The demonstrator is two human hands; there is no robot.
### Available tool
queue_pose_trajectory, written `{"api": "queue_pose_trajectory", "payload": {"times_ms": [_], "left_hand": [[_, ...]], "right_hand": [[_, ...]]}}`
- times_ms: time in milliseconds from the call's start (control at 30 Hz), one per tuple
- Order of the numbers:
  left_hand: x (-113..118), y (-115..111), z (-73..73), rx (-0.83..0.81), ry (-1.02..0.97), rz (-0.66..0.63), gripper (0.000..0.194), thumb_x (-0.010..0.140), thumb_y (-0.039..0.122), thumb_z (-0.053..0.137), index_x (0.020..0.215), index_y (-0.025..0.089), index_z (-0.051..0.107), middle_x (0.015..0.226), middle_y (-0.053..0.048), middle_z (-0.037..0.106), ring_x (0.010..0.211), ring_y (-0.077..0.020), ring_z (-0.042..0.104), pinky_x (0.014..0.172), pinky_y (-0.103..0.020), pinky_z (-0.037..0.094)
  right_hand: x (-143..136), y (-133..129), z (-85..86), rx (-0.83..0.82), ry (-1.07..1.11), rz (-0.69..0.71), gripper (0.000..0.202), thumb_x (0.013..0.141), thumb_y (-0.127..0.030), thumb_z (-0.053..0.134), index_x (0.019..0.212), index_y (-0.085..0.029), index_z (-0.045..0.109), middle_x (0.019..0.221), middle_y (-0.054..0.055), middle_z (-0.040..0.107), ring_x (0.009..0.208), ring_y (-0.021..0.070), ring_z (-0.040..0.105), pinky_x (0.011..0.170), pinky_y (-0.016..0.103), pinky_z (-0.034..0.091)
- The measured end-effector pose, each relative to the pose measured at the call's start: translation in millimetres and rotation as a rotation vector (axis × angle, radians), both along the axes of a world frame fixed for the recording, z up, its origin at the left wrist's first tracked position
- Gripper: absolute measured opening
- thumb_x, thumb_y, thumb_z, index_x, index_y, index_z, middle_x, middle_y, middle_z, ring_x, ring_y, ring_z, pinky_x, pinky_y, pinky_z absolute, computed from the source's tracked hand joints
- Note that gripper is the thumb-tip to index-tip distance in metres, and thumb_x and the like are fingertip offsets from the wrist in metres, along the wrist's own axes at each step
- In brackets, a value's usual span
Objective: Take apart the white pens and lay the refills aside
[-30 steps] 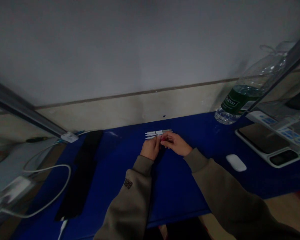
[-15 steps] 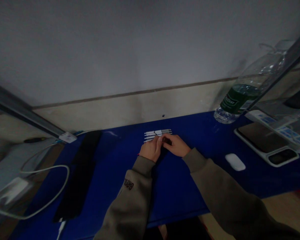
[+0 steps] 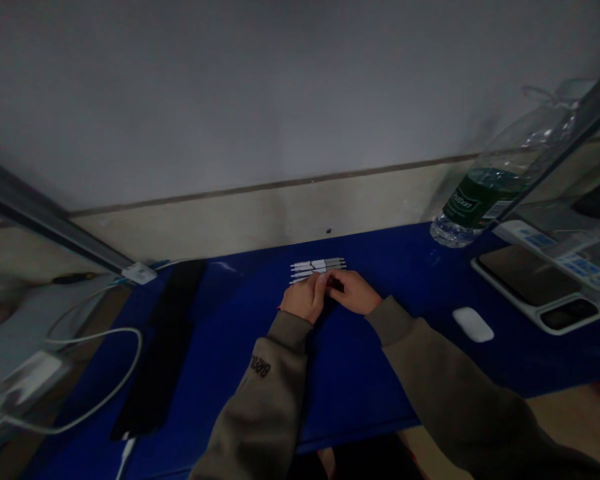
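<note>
Change: both hands have drawn slightly back from the row of pens since a second ago, when the right fingertips lay on the pens; since half a second ago they have barely shifted.
Pens: three white pens (image 3: 318,269) lie side by side, parallel to the far edge of the blue surface (image 3: 360,373), near the middle of that edge.
Left hand: the left hand (image 3: 304,299) rests on the surface just on the near side of the pens, fingers curled in; its fingertips lie at the nearest pen, though whether they pinch anything cannot be told.
Right hand: the right hand (image 3: 353,293) lies just beside the left, knuckles up, fingers curled toward a small dark thing between the two hands; whether it grips it cannot be told.
Sleeves: both arms wear olive sleeves, the left with dark lettering at the cuff.
Right side: a white mouse (image 3: 473,325) lies well apart from the hands; beyond it a dark slab on a white tray (image 3: 533,283); a clear water bottle (image 3: 485,193) with a green label stands at the far right corner.
Left side: a long black strip (image 3: 160,350) runs from far to near edge; a white cable (image 3: 105,393) loops past the left edge.
</note>
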State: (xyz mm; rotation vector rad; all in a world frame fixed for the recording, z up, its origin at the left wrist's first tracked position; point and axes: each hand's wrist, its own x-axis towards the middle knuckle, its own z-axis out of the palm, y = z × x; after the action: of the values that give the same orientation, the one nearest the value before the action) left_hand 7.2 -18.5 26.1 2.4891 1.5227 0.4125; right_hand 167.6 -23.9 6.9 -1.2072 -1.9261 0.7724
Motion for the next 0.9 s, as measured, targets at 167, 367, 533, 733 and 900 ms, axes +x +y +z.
{"api": "queue_pose_trajectory", "payload": {"times_ms": [167,367,533,733,900], "left_hand": [[-0.5,0.7,1.0,-0.004,0.016,-0.007,0.058,0.097,0.044,0.007,0.095,0.018,0.059,0.08,-0.008,0.067,0.075,-0.0214,0.066,0.064,-0.029,0.042],[-0.2,-0.3,4.1,-0.014,0.061,-0.034,0.054,0.097,0.045,0.01,0.097,0.019,0.057,0.076,-0.007,0.066,0.07,-0.0208,0.065,0.063,-0.029,0.042],[-1.1,-0.7,2.5,-0.003,0.024,-0.086,0.051,0.096,0.048,0.016,0.095,0.019,0.057,0.078,-0.007,0.066,0.073,-0.0206,0.065,0.065,-0.028,0.042],[-2.8,1.0,4.2,0.002,-0.147,-0.057,0.048,0.094,0.052,0.026,0.092,0.019,0.062,0.07,-0.005,0.064,0.066,-0.0163,0.062,0.06,-0.024,0.039],[-5.7,8.4,11.1,0.029,-0.433,0.127,0.043,0.086,0.056,0.045,0.088,0.018,0.066,0.061,0.001,0.059,0.056,-0.0102,0.054,0.057,-0.021,0.036]], "right_hand": [[-1.1,-1.1,0.4,0.034,0.027,0.006,0.01,0.085,-0.023,0.053,0.09,-0.018,0.059,0.09,0.004,0.066,0.082,0.0143,0.059,0.077,0.027,0.044],[-0.2,-1.1,0.0,0.05,-0.091,-0.011,0.01,0.085,-0.02,0.049,0.083,-0.018,0.059,0.086,0.005,0.066,0.084,0.0162,0.06,0.078,0.028,0.043],[0.6,-1.9,2.9,0.019,-0.093,-0.013,0.014,0.086,-0.021,0.048,0.079,-0.018,0.061,0.084,0.005,0.068,0.083,0.0168,0.061,0.077,0.029,0.043],[-1.8,-0.4,3.6,-0.093,0.155,-0.017,0.024,0.09,-0.035,0.045,0.086,-0.018,0.061,0.082,0.003,0.065,0.078,0.0137,0.059,0.075,0.027,0.044],[-6.3,-2.3,5.6,-0.172,0.344,0.034,0.035,0.094,-0.045,0.035,0.113,-0.019,0.05,0.098,0.004,0.062,0.085,0.0121,0.058,0.076,0.026,0.046]]}}
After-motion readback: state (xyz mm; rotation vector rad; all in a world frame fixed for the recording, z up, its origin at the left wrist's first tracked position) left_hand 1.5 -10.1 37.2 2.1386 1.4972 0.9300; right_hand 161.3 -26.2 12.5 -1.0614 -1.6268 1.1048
